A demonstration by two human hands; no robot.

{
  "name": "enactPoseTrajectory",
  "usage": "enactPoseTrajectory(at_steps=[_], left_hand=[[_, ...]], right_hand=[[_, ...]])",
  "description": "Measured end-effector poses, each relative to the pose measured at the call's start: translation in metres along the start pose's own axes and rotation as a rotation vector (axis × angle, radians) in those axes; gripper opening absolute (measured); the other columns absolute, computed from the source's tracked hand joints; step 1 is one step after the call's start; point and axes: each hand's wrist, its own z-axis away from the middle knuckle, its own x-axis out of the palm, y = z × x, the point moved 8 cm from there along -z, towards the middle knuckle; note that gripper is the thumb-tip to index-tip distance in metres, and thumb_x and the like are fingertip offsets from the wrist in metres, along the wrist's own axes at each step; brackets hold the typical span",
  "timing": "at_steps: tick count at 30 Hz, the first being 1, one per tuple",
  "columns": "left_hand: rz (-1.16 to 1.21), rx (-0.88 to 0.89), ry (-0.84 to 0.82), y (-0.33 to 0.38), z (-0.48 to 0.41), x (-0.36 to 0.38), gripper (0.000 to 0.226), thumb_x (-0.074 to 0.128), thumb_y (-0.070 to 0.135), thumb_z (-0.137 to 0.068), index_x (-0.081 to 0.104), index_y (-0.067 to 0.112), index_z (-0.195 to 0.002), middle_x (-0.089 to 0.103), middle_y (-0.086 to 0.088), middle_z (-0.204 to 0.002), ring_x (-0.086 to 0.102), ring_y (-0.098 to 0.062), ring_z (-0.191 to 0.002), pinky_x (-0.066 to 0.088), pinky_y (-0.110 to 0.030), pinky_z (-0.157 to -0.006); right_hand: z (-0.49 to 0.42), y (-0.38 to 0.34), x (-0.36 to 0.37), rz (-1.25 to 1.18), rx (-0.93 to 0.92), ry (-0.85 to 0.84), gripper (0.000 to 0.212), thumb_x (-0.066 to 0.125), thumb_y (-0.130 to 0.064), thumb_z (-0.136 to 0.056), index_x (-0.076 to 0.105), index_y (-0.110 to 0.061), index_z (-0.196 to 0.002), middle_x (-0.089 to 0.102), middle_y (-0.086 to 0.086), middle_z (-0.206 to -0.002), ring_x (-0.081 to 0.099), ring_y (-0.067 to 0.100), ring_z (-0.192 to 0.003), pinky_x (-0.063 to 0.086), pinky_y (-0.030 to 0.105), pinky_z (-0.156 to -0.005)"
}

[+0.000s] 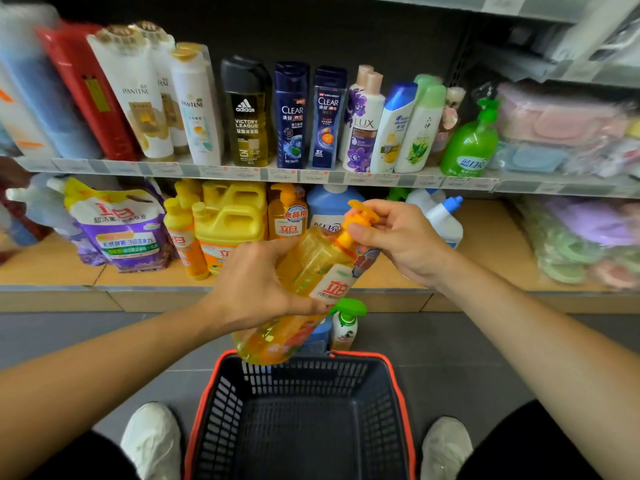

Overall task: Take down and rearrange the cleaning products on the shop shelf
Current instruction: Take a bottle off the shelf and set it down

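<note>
A clear orange dish-soap pump bottle (308, 271) is tilted in front of me, above the basket. My left hand (256, 289) wraps its body from the left. At the bottle's top, my right hand (398, 237) pinches the orange pump head (360, 216). On the lower shelf (485, 237) stand yellow jugs (228, 216), an orange pump bottle (287, 216), a purple refill pouch (124, 230), a blue bottle (329, 206) and a white bottle with a blue cap (443, 216).
A dark basket with a red rim (304, 420) sits on the floor between my shoes. A white spray bottle with a green trigger (346, 323) stands behind it. The upper shelf holds shampoo bottles (291, 116) and a green pump bottle (471, 140). Bagged items (571, 126) lie right.
</note>
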Motion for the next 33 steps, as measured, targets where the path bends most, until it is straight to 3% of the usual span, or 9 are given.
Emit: enactPoseTrajectory(at_steps=[2,5,11,16,20,25,27,30,33], left_hand=[[0.193,-0.010,-0.099,-0.004,-0.003,0.006,0.070,0.096,0.052,-0.052,0.072,0.028,-0.114,0.077,0.017,-0.100,0.073,-0.002,-0.091,0.062,-0.038,-0.079],[0.481,-0.012,-0.259,-0.007,-0.003,0.015,0.057,0.098,0.020,-0.061,0.074,0.023,-0.113,0.078,0.006,-0.107,0.075,-0.014,-0.098,0.062,-0.029,-0.079],[0.643,0.016,-0.379,-0.006,-0.003,0.019,0.058,0.093,0.007,-0.067,0.071,0.019,-0.120,0.076,-0.007,-0.116,0.073,-0.027,-0.107,0.061,-0.032,-0.082],[0.486,0.023,-0.217,-0.006,-0.003,0.016,0.062,0.098,0.015,-0.059,0.072,0.019,-0.115,0.078,0.003,-0.108,0.075,-0.017,-0.099,0.063,-0.037,-0.082],[0.299,0.025,-0.105,-0.007,-0.002,0.011,0.070,0.100,0.037,-0.052,0.072,0.025,-0.115,0.077,0.014,-0.104,0.074,-0.007,-0.095,0.062,-0.042,-0.084],[0.012,-0.006,0.015,-0.008,-0.001,0.003,0.087,0.082,0.073,-0.044,0.069,0.032,-0.120,0.076,0.014,-0.098,0.073,-0.008,-0.087,0.060,-0.043,-0.075],[-0.096,0.006,0.043,-0.006,0.000,0.003,0.091,0.076,0.079,-0.044,0.068,0.034,-0.123,0.076,0.011,-0.097,0.072,-0.012,-0.085,0.059,-0.043,-0.072],[-0.158,0.009,0.057,-0.003,0.000,0.003,0.092,0.071,0.082,-0.044,0.066,0.035,-0.124,0.076,0.009,-0.095,0.070,-0.013,-0.083,0.058,-0.042,-0.069],[-0.208,0.001,0.060,-0.001,0.001,0.004,0.093,0.069,0.084,-0.044,0.066,0.036,-0.124,0.075,0.010,-0.092,0.069,-0.012,-0.080,0.057,-0.041,-0.067]], right_hand=[[0.001,0.002,0.003,-0.150,0.051,-0.065,0.022,0.072,-0.014,-0.078,0.071,-0.014,-0.100,0.076,0.002,-0.095,0.071,0.013,-0.089,0.056,0.025,-0.076],[0.005,0.002,0.013,-0.336,0.130,-0.166,0.025,0.070,-0.011,-0.079,0.074,-0.013,-0.104,0.074,0.012,-0.111,0.070,0.020,-0.105,0.057,0.030,-0.083],[0.011,-0.009,0.022,-0.413,0.169,-0.244,0.033,0.074,-0.018,-0.072,0.078,-0.019,-0.105,0.073,0.009,-0.116,0.069,0.019,-0.109,0.057,0.031,-0.086],[0.008,-0.009,0.014,-0.300,0.151,-0.165,0.032,0.078,-0.019,-0.068,0.080,-0.019,-0.099,0.075,0.010,-0.111,0.071,0.020,-0.103,0.058,0.030,-0.082],[0.006,-0.010,0.009,-0.165,0.081,-0.100,0.028,0.074,-0.014,-0.074,0.078,-0.020,-0.101,0.077,0.008,-0.104,0.073,0.017,-0.095,0.057,0.024,-0.073],[0.007,-0.030,-0.004,0.505,-0.208,0.081,0.036,0.079,-0.026,-0.084,0.069,-0.038,-0.116,0.074,-0.003,-0.101,0.068,0.021,-0.087,0.056,0.032,-0.076],[0.012,-0.042,-0.004,0.696,-0.367,0.162,0.030,0.078,-0.030,-0.083,0.074,-0.027,-0.113,0.071,-0.006,-0.097,0.061,0.020,-0.074,0.050,0.026,-0.068],[0.018,-0.052,0.003,0.809,-0.498,0.208,0.027,0.076,-0.029,-0.084,0.079,-0.012,-0.104,0.074,0.002,-0.094,0.064,0.015,-0.075,0.048,0.024,-0.067],[0.017,-0.052,0.001,0.804,-0.479,0.225,0.018,0.073,-0.024,-0.087,0.080,-0.010,-0.095,0.074,0.006,-0.086,0.067,0.022,-0.076,0.053,0.040,-0.069]])
